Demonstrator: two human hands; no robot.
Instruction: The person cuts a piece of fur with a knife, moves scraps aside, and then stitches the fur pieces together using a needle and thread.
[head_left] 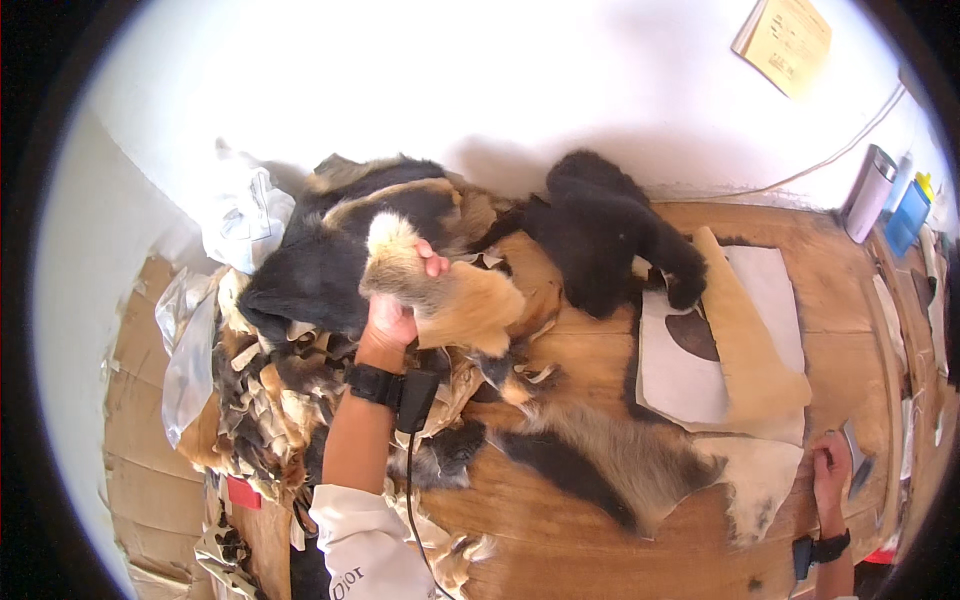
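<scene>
My left hand (397, 312) is raised over the fur pile, its fingers closed round a tan and cream fur piece (465, 300). At the right side of the table, my right hand (830, 464) has its fingers curled together against a flat grey blade-like piece (856, 458). What its fingertips grip is partly hidden. Left of that hand lies a pelt piece with its pale skin side up (760, 480), joining a grey-brown fur piece (625, 460) on the wooden table (570, 350).
Black pelts (320, 265) and a bundled black fur (600, 230) lie by the wall. Fur scraps (285, 400) heap at left beside plastic bags (245, 220). A tan pattern sheet (750, 340) covers a white-backed hide (690, 375). A tumbler (870, 195) and blue bottle (908, 215) stand far right.
</scene>
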